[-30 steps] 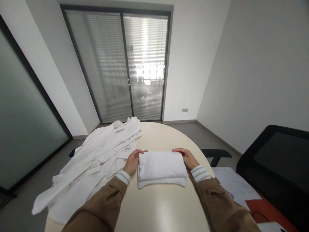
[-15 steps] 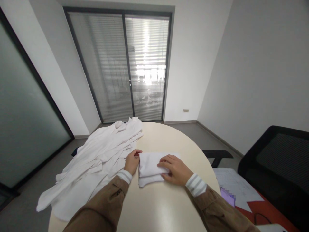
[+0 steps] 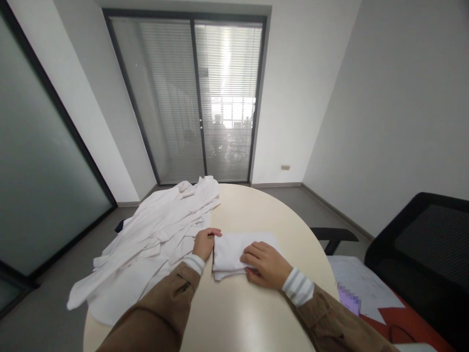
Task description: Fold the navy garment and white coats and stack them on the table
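Observation:
A folded white cloth lies in a flat rectangular bundle on the round table, its layers showing along the front edge. My left hand holds the bundle's left edge near the far corner, with a finger over the top and the others mostly hidden. Across the right part of the cloth rests my right hand, fingers curled on the top layer and thumb at the front edge. To the left, a loose heap of white garments is spread along the table and hangs past its edge.
The pale round table has a curved right edge. Beyond it stand a black mesh chair with an armrest, papers and a blurred purple item on a red surface. Glass doors with blinds are ahead.
The front layers of the folded cloth now sit closer together, with less of the lower layer showing. My right hand has shifted slightly toward me; the whole view has moved a little.

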`<action>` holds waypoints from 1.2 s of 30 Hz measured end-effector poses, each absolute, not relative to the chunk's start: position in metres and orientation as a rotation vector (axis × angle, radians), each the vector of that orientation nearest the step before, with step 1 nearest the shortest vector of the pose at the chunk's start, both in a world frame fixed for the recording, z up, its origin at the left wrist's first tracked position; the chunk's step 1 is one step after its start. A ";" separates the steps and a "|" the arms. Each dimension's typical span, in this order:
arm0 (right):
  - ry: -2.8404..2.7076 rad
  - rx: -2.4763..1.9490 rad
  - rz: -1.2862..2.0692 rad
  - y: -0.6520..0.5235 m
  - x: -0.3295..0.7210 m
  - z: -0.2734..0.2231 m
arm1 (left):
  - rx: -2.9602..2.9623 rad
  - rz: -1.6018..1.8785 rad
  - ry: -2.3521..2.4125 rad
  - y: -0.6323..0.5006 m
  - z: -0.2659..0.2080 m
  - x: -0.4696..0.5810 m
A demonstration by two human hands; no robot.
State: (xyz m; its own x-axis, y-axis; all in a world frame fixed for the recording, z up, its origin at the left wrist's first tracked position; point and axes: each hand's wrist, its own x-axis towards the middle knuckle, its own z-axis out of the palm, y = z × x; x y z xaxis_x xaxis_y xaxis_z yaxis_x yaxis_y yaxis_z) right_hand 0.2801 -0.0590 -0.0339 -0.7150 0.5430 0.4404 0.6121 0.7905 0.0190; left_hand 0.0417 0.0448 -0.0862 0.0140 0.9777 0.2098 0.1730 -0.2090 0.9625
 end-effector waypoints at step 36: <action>-2.426 -1.256 0.167 -0.057 0.303 -0.035 | 2.940 0.470 0.664 -0.025 -0.060 0.048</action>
State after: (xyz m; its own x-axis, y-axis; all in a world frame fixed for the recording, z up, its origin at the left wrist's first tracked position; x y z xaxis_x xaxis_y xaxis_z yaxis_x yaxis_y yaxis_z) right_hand 0.3029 -0.0565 -0.0352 -0.5148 0.8049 0.2951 0.7568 0.5884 -0.2847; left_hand 0.0479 -0.0255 -0.0598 0.8581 0.4326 0.2768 0.4044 -0.9014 0.1548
